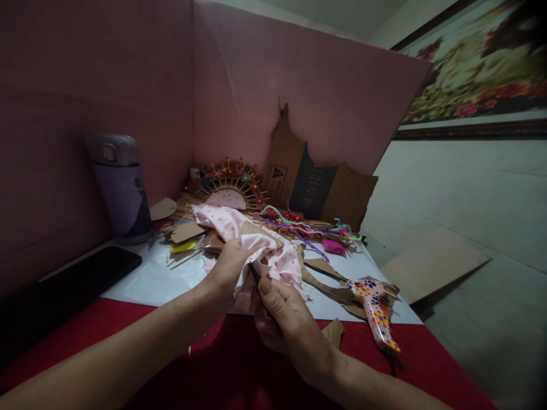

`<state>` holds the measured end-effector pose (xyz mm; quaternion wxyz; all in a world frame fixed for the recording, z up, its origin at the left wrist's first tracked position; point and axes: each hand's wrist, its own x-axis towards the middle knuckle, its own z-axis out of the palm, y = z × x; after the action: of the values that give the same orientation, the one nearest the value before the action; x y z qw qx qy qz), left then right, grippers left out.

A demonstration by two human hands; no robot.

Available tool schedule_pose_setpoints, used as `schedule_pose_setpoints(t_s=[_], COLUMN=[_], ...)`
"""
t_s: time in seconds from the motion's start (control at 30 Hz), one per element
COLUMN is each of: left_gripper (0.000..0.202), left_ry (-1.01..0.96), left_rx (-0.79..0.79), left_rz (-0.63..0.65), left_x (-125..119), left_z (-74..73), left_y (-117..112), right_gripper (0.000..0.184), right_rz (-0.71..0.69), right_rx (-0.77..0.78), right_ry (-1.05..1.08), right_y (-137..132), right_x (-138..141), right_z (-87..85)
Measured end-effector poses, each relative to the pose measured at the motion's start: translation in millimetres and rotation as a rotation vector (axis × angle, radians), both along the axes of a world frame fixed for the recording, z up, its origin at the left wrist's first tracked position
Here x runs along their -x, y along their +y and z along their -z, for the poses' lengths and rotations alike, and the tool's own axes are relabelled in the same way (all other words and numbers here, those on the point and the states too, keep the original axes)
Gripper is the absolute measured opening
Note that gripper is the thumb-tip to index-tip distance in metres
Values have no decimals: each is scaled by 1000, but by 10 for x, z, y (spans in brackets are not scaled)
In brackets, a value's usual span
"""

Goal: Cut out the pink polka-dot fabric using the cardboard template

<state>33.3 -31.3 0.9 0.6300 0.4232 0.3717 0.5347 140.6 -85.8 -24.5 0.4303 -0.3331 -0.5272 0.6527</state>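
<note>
My left hand [228, 267] is closed on a piece of pale pink cloth [220, 219] with red dots, bunched and draped above the table. My right hand [284, 310] is wrapped around a slim black pointed tool [255, 274]. Its tip touches or lies very close to the cloth beside my left fingers; its exact kind cannot be made out. Just right of the hands are cut cardboard pieces [322, 282] and a flower-patterned glue gun [374, 310].
A purple bottle [123, 196] and a black phone [100, 267] stand and lie at left. Behind are a fan-shaped stick craft [228, 182], coloured pipe cleaners [294, 223], a pink packet [333, 246] and a tall cardboard sheet [294, 176] against the pink partition [316, 108].
</note>
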Motion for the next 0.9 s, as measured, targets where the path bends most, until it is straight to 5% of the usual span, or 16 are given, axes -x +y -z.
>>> schedule_pose_setpoints(t_s=[0.9], left_gripper=[24], left_ry=[-13], left_rx=[-20], left_rz=[26], left_x=[5], left_z=[38], left_y=[7], right_gripper=[38], right_rz=[-9], right_rx=[-28], right_ry=[-51], right_y=[-17], right_x=[-14], right_z=[6])
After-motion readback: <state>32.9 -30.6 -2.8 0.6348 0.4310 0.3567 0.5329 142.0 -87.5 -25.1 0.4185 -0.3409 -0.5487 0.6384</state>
